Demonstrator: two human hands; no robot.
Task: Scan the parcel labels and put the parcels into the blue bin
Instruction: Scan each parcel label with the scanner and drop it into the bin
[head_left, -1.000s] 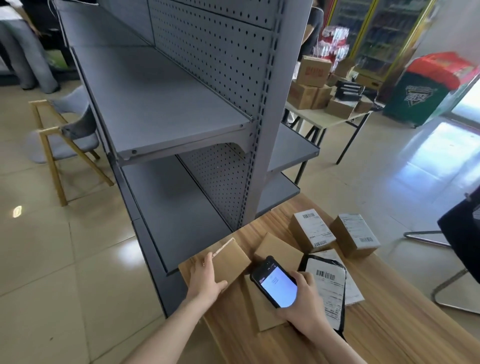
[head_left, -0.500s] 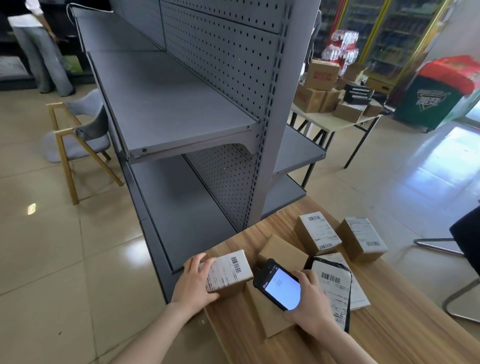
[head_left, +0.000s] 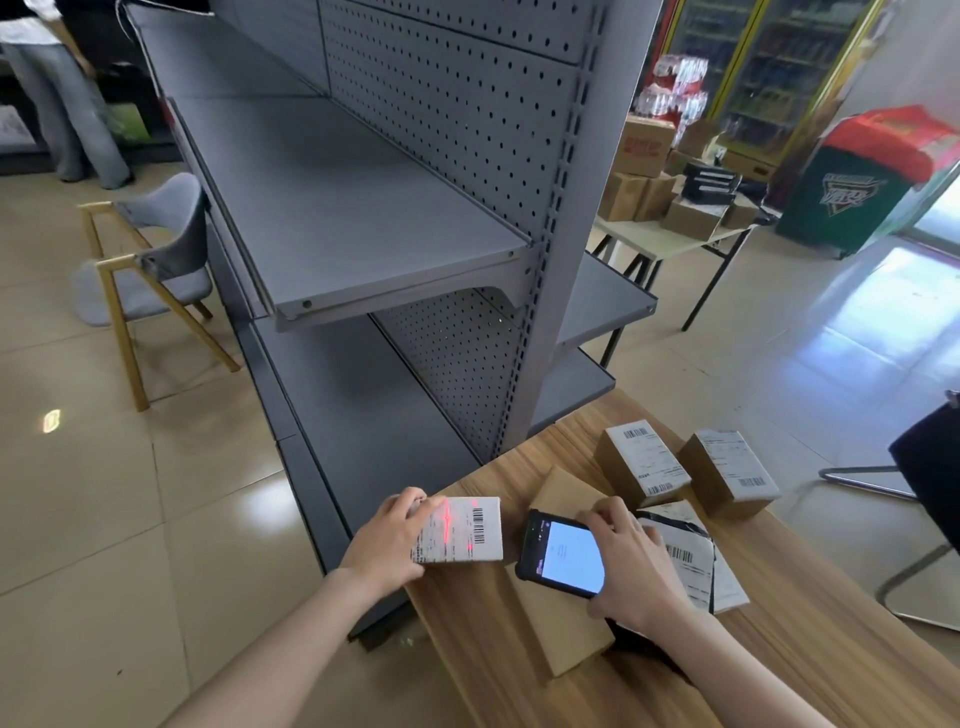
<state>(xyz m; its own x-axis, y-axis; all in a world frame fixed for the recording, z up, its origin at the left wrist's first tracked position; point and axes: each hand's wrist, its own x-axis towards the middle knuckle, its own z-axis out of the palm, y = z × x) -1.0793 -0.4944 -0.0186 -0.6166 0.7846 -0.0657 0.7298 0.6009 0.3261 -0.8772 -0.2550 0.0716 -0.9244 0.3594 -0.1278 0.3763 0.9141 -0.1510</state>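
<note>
Item under scan: one small parcel (head_left: 462, 530), label up, at the near left corner of the surface (head_left: 805, 675). My left grip (head_left: 387, 540) is curled round its left end. Red scan line (head_left: 447, 519) falls on the label, left of the barcode. My right grip (head_left: 631, 561) is clamped on the scanner (head_left: 563, 553), just right of the parcel, screen lit. Judged outstanding: labelled box (head_left: 644, 460), second labelled box (head_left: 730, 470), flat brown parcel (head_left: 558, 623), black mailer (head_left: 685, 556). Blue bin: not in view; task looks early.

Grey pegboard shelving (head_left: 363, 208) rises ahead — a wooden-legged chair (head_left: 156, 244) to its left, drink coolers (head_left: 779, 78) far right.
</note>
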